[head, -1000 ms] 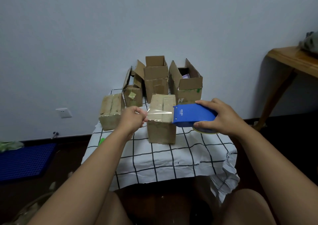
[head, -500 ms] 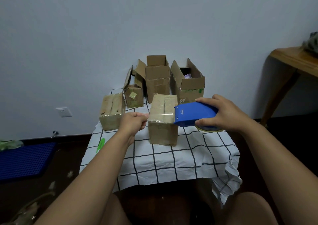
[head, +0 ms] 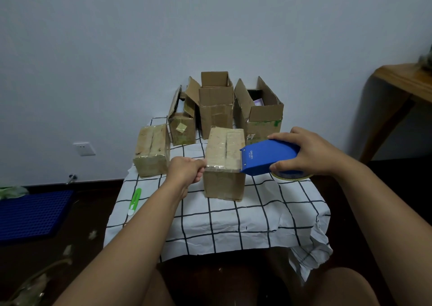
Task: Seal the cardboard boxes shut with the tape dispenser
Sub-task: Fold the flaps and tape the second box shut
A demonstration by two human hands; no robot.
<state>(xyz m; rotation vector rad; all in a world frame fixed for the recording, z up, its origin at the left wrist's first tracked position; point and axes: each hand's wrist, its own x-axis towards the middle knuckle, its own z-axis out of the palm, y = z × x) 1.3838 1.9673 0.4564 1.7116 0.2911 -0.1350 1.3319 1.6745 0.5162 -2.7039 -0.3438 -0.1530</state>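
A closed cardboard box (head: 223, 184) stands in the middle of the checked tablecloth (head: 233, 221). My right hand (head: 311, 152) grips the blue tape dispenser (head: 268, 156) at the box's right top edge. A strip of clear tape (head: 222, 165) runs from the dispenser across the near end of the box's top. My left hand (head: 187, 171) pinches the tape's free end at the box's left top edge. Another closed, taped box (head: 152, 151) lies to the left. Three open boxes stand behind: a small one (head: 182, 128), a tall one (head: 216, 111) and a wide one (head: 261, 116).
A green and white utility knife (head: 134, 201) lies on the cloth's left edge. A blue plastic mat (head: 30, 214) lies on the dark floor at left, below a wall socket (head: 84, 148). A wooden table (head: 406, 83) stands at right. My knees are below the table's front edge.
Both hands have come down with the tape, from just above the box to its top edge. The strip now lies across the box's near top end.
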